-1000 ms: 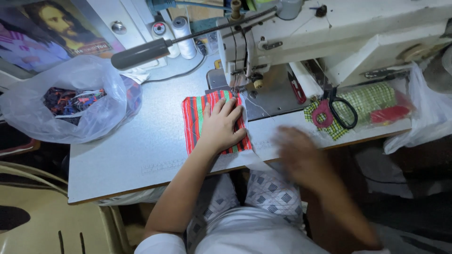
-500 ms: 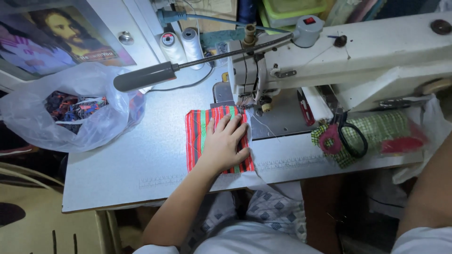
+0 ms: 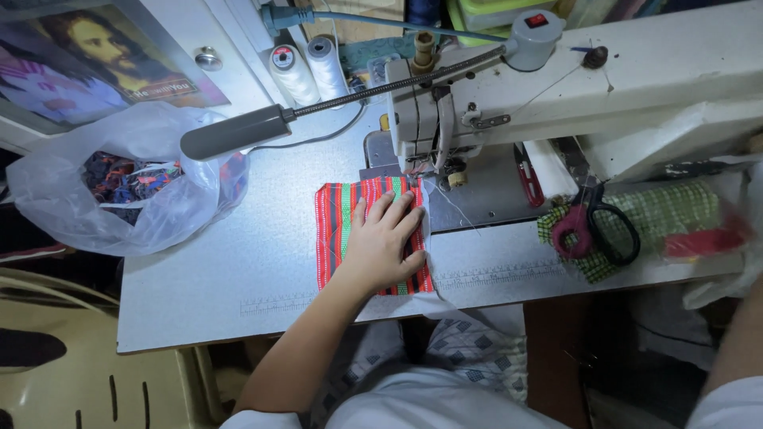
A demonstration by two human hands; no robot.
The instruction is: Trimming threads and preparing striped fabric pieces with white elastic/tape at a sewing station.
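**Ana:** Seen from a camera worn on the head, looking down, what fills the view?

**Ben:** A white sewing machine [image 3: 604,87] stands on a pale grey table [image 3: 238,270]. The person's left hand [image 3: 385,242] lies flat, fingers spread, palm down on a red striped cloth [image 3: 338,230] with green and dark bands.

**Ana:** Where is the cloth exactly?

**Ben:** It rests on the table just in front of the needle area, its far edge touching the foot of the machine head. The hand covers its right half.

**Ana:** And the right hand?

**Ben:** It is out of view. Only a bare forearm [image 3: 739,342] shows at the right edge, well apart from the cloth.

**Ana:** What else lies about?

**Ben:** Right of the machine bed, black-handled scissors [image 3: 608,226] lie on a green checked fabric [image 3: 675,210] with a red piece. At the left, a clear plastic bag [image 3: 119,199] holds coloured scraps. A grey lamp [image 3: 238,131] on a flexible neck hangs over the table. Two white thread cones [image 3: 306,71] stand at the back, beside a framed picture [image 3: 87,67].
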